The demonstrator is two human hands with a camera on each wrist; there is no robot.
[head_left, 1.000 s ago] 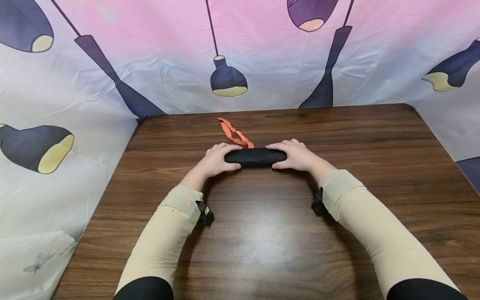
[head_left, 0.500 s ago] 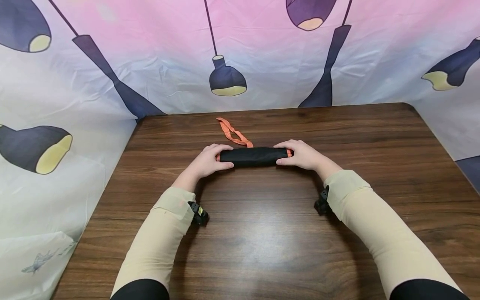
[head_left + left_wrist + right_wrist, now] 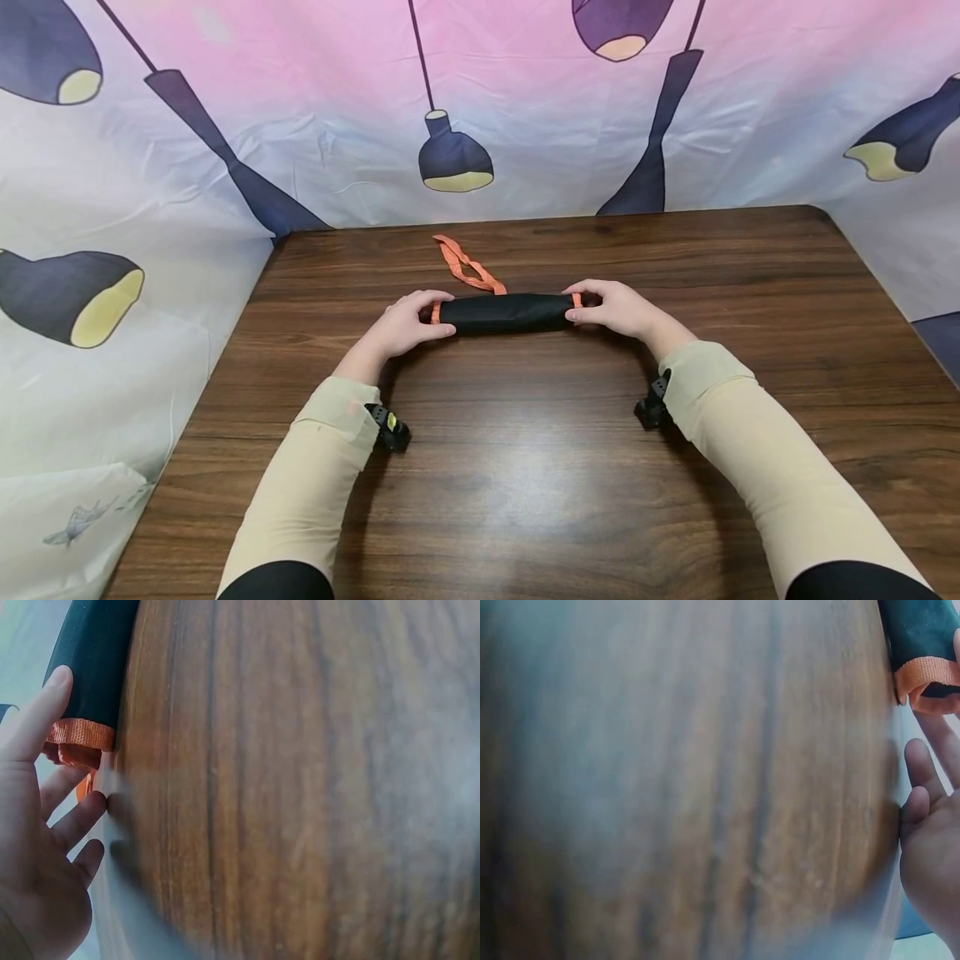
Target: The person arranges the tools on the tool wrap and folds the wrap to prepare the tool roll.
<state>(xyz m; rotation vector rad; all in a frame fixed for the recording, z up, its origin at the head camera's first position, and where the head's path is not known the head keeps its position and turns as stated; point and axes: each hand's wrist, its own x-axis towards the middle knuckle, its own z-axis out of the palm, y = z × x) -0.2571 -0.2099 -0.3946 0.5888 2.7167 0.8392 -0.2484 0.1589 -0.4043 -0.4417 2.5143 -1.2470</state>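
A rolled-up black fabric roll (image 3: 506,313) with orange edging at both ends lies crosswise on the brown wooden table. My left hand (image 3: 402,325) holds its left end, thumb on the near side and index finger on the far side. In the left wrist view the thumb rests on the black cloth just above the orange band (image 3: 82,733), and the other fingers spread loosely below. At the right end, my right hand (image 3: 618,310) holds the roll the same way. An orange webbing loop (image 3: 930,679) shows there in the right wrist view.
A twisted orange strap (image 3: 471,268) trails from behind the roll toward the table's back edge. The wooden tabletop (image 3: 517,483) extends in front of the roll. A printed cloth backdrop (image 3: 360,158) hangs behind and at the left.
Both hands have slid outward along the roll, left hand to the left and right hand to the right, uncovering its orange-edged ends. The roll and strap stay nearly in place.
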